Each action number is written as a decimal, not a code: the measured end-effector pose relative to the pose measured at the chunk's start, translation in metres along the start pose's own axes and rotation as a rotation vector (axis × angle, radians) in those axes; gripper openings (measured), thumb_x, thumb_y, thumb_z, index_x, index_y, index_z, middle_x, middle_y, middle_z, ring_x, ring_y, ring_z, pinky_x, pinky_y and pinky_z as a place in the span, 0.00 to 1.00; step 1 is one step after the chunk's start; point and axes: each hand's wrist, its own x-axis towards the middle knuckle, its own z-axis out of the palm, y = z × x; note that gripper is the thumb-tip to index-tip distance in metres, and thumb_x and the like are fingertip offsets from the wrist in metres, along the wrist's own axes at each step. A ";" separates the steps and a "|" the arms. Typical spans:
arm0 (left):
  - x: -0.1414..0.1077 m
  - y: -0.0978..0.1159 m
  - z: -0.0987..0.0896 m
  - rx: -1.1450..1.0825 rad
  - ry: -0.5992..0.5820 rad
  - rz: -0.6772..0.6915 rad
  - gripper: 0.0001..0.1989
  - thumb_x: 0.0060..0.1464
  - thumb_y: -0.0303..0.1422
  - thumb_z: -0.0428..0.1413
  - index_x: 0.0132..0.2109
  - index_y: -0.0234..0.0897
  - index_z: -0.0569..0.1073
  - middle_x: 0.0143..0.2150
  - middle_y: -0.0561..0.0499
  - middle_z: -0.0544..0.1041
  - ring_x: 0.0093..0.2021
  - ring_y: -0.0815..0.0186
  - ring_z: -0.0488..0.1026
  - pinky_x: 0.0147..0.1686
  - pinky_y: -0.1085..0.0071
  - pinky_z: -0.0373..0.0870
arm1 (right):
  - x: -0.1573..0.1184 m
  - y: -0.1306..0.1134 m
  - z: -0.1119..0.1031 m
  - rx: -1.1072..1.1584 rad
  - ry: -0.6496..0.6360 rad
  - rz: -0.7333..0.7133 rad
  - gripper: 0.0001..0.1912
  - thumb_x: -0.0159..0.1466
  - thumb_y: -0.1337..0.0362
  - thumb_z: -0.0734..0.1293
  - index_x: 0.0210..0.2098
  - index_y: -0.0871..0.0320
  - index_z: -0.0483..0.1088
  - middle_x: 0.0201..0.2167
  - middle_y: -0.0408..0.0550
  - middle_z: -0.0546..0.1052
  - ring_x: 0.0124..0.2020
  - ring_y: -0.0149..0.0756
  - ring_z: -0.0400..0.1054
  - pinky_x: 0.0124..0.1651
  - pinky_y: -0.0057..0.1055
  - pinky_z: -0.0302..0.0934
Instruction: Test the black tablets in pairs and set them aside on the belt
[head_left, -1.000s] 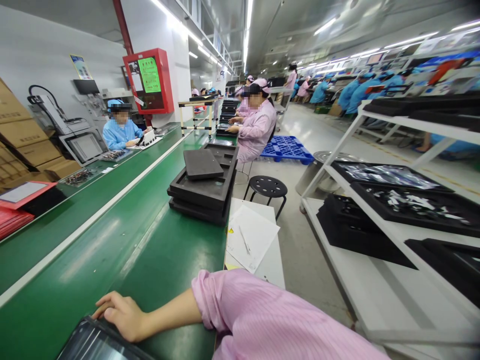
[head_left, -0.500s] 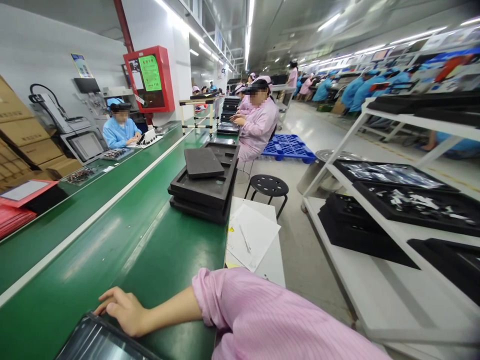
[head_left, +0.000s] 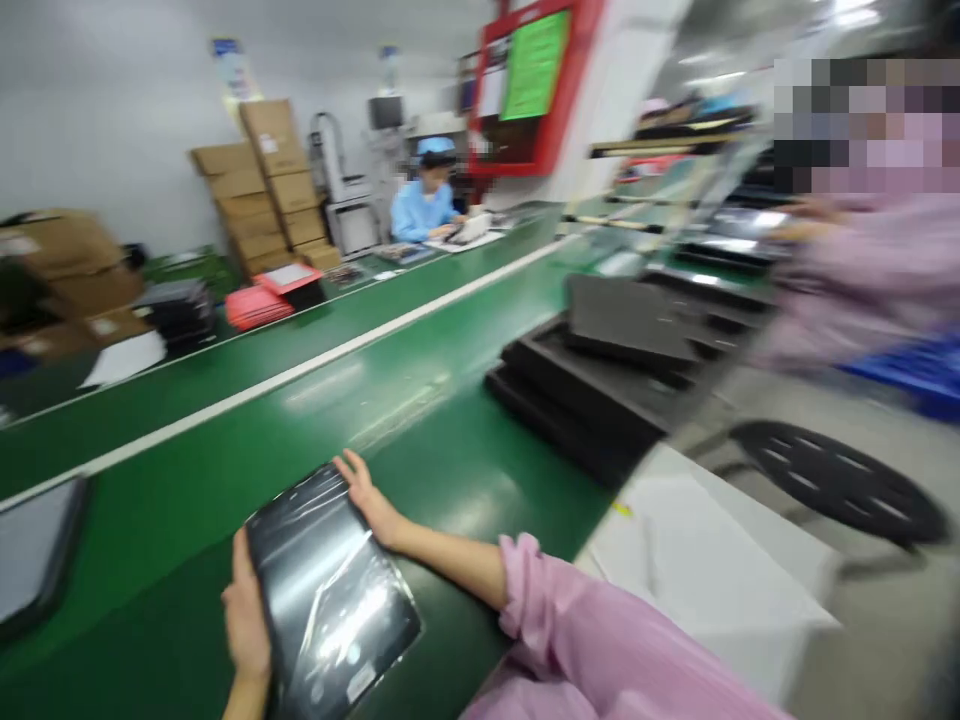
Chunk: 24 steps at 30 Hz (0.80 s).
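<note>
A glossy black tablet (head_left: pixel 322 570) with shiny clear film lies over the green bench in front of me, tilted in view. My left hand (head_left: pixel 247 615) grips its left edge, the fingers partly hidden behind it. Around the upper right edge, my right hand (head_left: pixel 371 508) holds the tablet with its fingers near the corner. A small white label (head_left: pixel 361 682) shows near the tablet's lower end. Whether the tablet rests on the bench or is slightly lifted, I cannot tell.
Stacked black foam trays (head_left: pixel 577 400) stand ahead to the right. Beside the bench are white paper (head_left: pixel 705 550) and a black stool (head_left: pixel 832 475). Another dark-framed device (head_left: pixel 37 550) lies at far left. A co-worker in blue (head_left: pixel 424 205) sits across; one in pink (head_left: pixel 885 260) sits at right.
My view has swung left and down. Both hands and most of the tablet now show; before, only my right hand at the tablet's corner was visible. The shelf rack has left the view.
</note>
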 end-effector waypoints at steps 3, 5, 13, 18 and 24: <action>-0.007 -0.012 0.001 -0.093 0.150 -0.053 0.44 0.52 0.66 0.50 0.69 0.48 0.62 0.74 0.54 0.54 0.76 0.54 0.41 0.74 0.61 0.40 | 0.012 0.004 -0.006 -0.233 0.134 0.113 0.50 0.63 0.29 0.54 0.71 0.56 0.47 0.72 0.61 0.50 0.73 0.50 0.43 0.70 0.51 0.41; -0.005 -0.015 0.004 -0.185 0.176 -0.069 0.49 0.51 0.66 0.51 0.71 0.41 0.60 0.72 0.45 0.59 0.72 0.47 0.54 0.71 0.53 0.50 | 0.025 0.006 -0.009 -0.370 0.231 0.153 0.51 0.62 0.29 0.54 0.72 0.57 0.45 0.71 0.64 0.52 0.73 0.57 0.42 0.70 0.59 0.37; -0.004 -0.020 0.005 -0.604 -0.021 -0.042 0.48 0.52 0.58 0.60 0.72 0.42 0.55 0.70 0.43 0.64 0.70 0.46 0.58 0.71 0.49 0.48 | -0.038 -0.062 0.003 -0.992 -0.516 -0.493 0.46 0.64 0.41 0.64 0.73 0.54 0.47 0.74 0.60 0.42 0.73 0.64 0.34 0.68 0.69 0.33; 0.001 -0.036 -0.002 -0.562 0.026 0.016 0.44 0.55 0.58 0.57 0.71 0.41 0.59 0.72 0.43 0.59 0.73 0.50 0.51 0.73 0.53 0.41 | -0.094 -0.067 0.036 -1.335 -0.664 -1.001 0.44 0.59 0.60 0.71 0.71 0.48 0.53 0.73 0.56 0.48 0.73 0.64 0.31 0.66 0.74 0.24; 0.016 -0.047 -0.014 -0.551 0.220 -0.099 0.34 0.60 0.53 0.54 0.67 0.41 0.65 0.74 0.44 0.55 0.75 0.54 0.46 0.73 0.58 0.38 | -0.088 -0.046 0.024 -1.349 -0.504 -0.756 0.54 0.53 0.73 0.66 0.73 0.41 0.43 0.74 0.56 0.42 0.71 0.74 0.37 0.59 0.84 0.36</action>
